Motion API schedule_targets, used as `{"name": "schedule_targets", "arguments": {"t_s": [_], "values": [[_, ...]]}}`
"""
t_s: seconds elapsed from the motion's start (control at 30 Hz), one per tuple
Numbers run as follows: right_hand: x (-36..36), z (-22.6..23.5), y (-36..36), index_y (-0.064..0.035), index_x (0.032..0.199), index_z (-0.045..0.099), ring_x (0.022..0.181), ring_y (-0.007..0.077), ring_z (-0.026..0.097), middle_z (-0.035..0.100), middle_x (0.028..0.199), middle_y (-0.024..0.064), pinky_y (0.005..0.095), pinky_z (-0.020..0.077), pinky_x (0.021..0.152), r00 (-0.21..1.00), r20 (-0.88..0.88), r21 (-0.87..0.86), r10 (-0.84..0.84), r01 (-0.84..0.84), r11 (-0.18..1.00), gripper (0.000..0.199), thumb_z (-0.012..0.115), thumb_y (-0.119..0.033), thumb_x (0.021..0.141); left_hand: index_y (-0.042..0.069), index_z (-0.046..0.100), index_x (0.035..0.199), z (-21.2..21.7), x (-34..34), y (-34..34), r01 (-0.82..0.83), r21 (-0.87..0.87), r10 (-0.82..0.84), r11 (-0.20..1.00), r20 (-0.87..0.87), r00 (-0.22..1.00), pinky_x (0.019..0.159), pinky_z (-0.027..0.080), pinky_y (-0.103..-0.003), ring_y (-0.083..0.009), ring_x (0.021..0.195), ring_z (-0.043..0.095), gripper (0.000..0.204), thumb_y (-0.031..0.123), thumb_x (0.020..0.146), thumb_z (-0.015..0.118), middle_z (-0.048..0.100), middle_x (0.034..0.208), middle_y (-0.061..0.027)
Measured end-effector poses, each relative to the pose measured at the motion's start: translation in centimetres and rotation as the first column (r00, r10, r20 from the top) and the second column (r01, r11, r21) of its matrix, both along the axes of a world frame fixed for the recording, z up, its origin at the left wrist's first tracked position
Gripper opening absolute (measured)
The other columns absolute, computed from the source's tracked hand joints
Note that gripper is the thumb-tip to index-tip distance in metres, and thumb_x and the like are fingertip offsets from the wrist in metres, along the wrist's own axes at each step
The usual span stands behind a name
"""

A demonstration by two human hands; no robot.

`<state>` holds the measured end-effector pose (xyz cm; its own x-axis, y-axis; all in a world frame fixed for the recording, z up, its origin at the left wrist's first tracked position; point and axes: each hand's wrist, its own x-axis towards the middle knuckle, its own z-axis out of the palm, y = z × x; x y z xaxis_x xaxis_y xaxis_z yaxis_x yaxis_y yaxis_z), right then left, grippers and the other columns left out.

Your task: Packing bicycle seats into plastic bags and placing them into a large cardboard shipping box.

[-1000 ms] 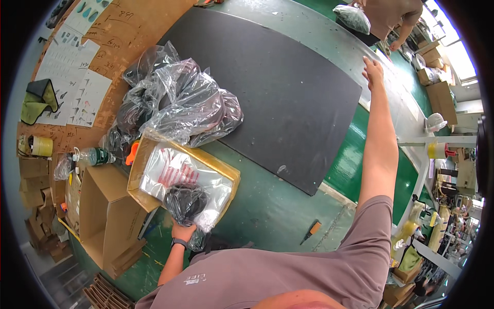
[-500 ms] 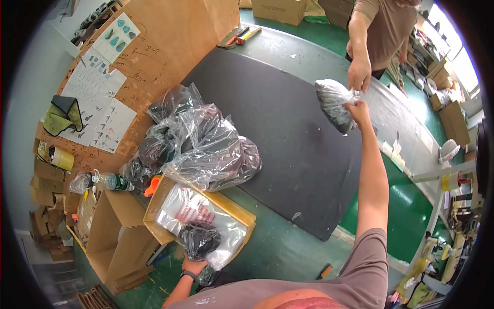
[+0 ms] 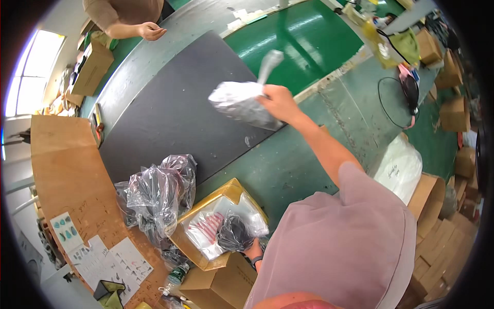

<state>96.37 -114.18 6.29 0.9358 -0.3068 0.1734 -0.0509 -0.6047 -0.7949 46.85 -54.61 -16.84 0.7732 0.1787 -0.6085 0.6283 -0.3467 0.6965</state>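
My right hand is closed round the gathered neck of a filled plastic bag, pale and greyish, held over the near edge of the black mat. The loose end of the bag sticks up above my fist, blurred. Low in front of my body, my left hand grips a clear plastic bag with black contents; its fingers are partly hidden. That bag rests at an open cardboard box, over flat clear packets with red print.
Large clear bags with dark contents lie left of the box. A cardboard carton and a water bottle are nearer me. Across the table is a co-worker's hand. A white sack stands at right.
The co-worker's hand has let go of the pale bag, which my right hand has drawn back towards me. My view has turned to the right. My left hand stays at the black-filled bag.
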Motion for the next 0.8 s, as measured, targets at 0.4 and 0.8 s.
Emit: {"name": "schedule_targets", "arguments": {"t_s": [0.4, 0.8], "values": [[-28.0, -12.0, -28.8, -0.0024, 0.107, 0.075, 0.106, 0.0498, 0.07, 0.073, 0.107, 0.0281, 0.0581, 0.0554, 0.09, 0.841, -0.267, -0.416, -0.471, 0.34, 0.843, 0.026, 0.072, -0.027, 0.099, -0.017, 0.057, 0.14, 12.0, 5.9, -7.8, -0.305, 0.292, 0.237, 0.907, 0.246, 0.94, 0.112, 0.053, -0.042, -0.0334, 0.121, 0.072, 0.082, 0.017, 0.071, 0.087, 0.074, 0.134, -0.027], [-13.7, -15.9, 1.3, -0.0043, 0.147, 0.07, 0.115, 0.0336, 0.079, 0.082, 0.122, 0.0193, 0.0455, 0.0593, 0.104, 0.904, -0.359, 0.055, 0.232, -0.228, 0.972, 0.067, 0.084, -0.041, 0.093, -0.005, 0.065, 0.138, 31.3, -3.4, -14.1, -0.581, -0.075, 0.562, 0.81, 0.38, 0.735, 0.1, 0.057, -0.039, -0.0257, 0.11, 0.073, 0.061, 0.003, 0.081, 0.084, 0.076, 0.13, -0.0132]]}}
